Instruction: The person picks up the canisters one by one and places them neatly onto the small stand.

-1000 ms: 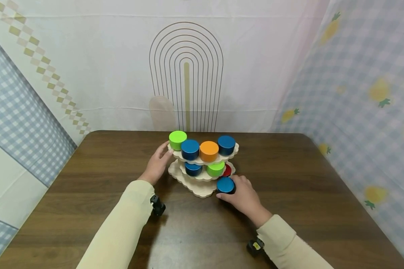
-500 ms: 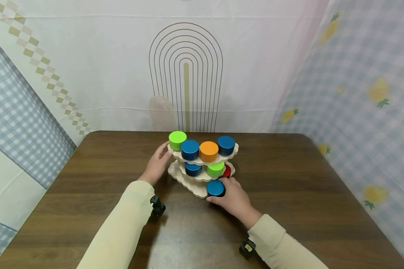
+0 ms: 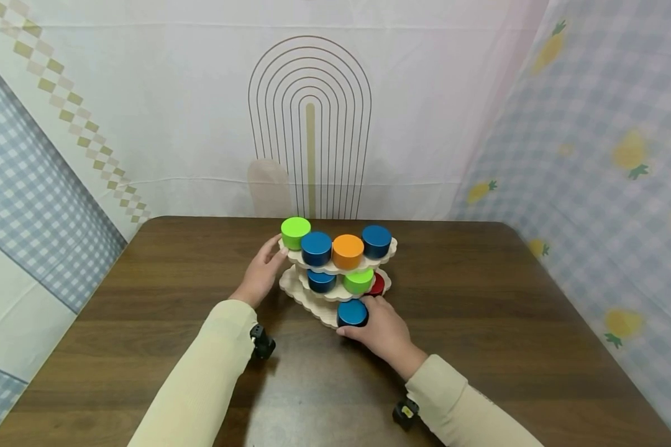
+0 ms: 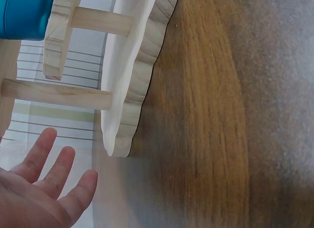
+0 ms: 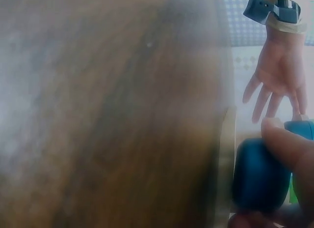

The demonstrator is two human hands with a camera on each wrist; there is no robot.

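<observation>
A three-tiered wooden stand (image 3: 311, 302) with scalloped edges stands at the table's far middle. My left hand (image 3: 260, 273) pinches the top tier's left edge with thumb and index finger; its other fingers (image 4: 64, 176) spread free in the left wrist view. My right hand (image 3: 388, 330) grips a blue cylinder block (image 3: 351, 312) between thumb and fingers, at the front of the bottom tier. The top tier bears a green block (image 3: 296, 233), an orange block (image 3: 348, 251) and two blue blocks (image 3: 316, 249). A blue block (image 3: 321, 281) and a green block (image 3: 358, 281) sit on the middle tier.
Behind the middle tier's right end shows a red block (image 3: 376, 285), partly hidden. The brown wooden table (image 3: 173, 347) reaches back to a patterned white cloth (image 3: 201, 124). Checked cloth (image 3: 581, 186) hangs at the right side.
My right hand has moved left with the blue block, from the bottom tier's right side to its front middle. The left hand and the stand have stayed in place.
</observation>
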